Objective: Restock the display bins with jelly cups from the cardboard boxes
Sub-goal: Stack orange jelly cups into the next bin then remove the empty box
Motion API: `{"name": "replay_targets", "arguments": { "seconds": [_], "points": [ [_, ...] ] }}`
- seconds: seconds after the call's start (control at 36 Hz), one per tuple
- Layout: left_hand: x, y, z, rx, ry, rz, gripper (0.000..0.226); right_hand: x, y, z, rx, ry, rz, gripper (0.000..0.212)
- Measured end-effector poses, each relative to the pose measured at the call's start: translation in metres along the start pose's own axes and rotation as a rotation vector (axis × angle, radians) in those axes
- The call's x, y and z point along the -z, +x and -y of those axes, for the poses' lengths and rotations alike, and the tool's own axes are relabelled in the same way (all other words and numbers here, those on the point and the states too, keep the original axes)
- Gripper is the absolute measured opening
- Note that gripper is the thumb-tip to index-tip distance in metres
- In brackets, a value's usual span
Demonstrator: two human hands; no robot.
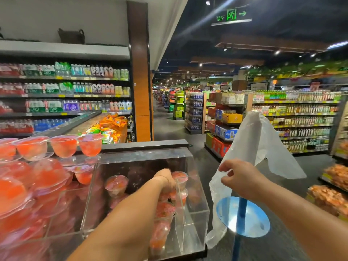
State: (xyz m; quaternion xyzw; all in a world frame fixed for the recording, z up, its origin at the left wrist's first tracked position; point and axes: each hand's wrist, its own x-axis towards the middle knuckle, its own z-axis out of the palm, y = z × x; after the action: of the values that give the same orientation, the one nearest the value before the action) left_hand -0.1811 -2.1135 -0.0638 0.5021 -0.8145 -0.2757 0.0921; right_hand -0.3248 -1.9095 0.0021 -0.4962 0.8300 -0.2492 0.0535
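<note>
Inside the clear acrylic bin [188, 221] at the near centre, the left hand [165, 180] reaches down with its fingers curled over the top of a jelly cup [180, 176]; the fingertips are hidden behind the hand, so how tightly they grip cannot be told. To the right, over the aisle floor, the right hand [239, 178] pinches the edge of a thin plastic bag [254, 140] between thumb and curled fingers. The bag is translucent white, crinkled and limp, rising to a peak above the hand and hanging down past it in loose folds.

The bin has glossy transparent walls and an upright divider just right of the left hand. It holds several jelly cups: one upright cup [116, 184] at the far left of the bin, and more stacked below the left hand. Each is a tapered clear plastic cup with pink-red contents and a sealed top.

Left of this bin, the neighbouring compartments are piled with wide, shallow bowl-shaped cups [35, 178] of orange-red jelly under clear domed lids. A row of footed cups [64, 146] stands along the ledge behind them.

Below the right hand, a round blue disc [250, 221] sits on a blue pole [238, 240], its surface shiny.
</note>
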Motion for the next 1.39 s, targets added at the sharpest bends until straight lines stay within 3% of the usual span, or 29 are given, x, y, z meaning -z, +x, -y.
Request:
{"name": "replay_targets", "arguments": {
  "seconds": [0.25,0.36,0.44,0.75,1.03,1.11,1.33,1.39],
  "points": [
    [0.000,-0.011,-0.002,0.025,-0.005,-0.018,0.064,-0.002,-0.005,0.019,-0.012,-0.062,-0.009,0.027],
    [0.028,-0.032,0.003,-0.017,0.111,-0.067,0.040,-0.006,-0.005,0.044,0.012,-0.120,0.015,0.037],
    [0.049,-0.049,0.009,-0.081,0.207,-0.130,0.038,-0.013,-0.011,0.066,0.017,-0.193,0.047,0.044],
    [0.097,-0.174,0.022,-0.141,0.384,-0.309,0.034,-0.024,-0.051,0.102,0.094,-0.285,0.042,0.051],
    [0.105,-0.352,0.075,0.227,0.366,-0.480,0.018,-0.050,-0.155,0.172,0.507,-0.227,0.178,0.040],
    [0.098,-0.416,0.100,0.382,0.416,-0.502,0.024,-0.073,-0.197,0.201,0.686,-0.265,0.281,0.057],
    [0.091,-0.607,0.163,0.756,0.475,-0.518,0.040,-0.094,-0.358,0.274,1.019,-0.165,0.392,0.046],
    [0.084,-0.663,0.175,0.862,0.463,-0.504,0.028,-0.101,-0.406,0.292,1.110,-0.148,0.431,0.047]
  ]
}}
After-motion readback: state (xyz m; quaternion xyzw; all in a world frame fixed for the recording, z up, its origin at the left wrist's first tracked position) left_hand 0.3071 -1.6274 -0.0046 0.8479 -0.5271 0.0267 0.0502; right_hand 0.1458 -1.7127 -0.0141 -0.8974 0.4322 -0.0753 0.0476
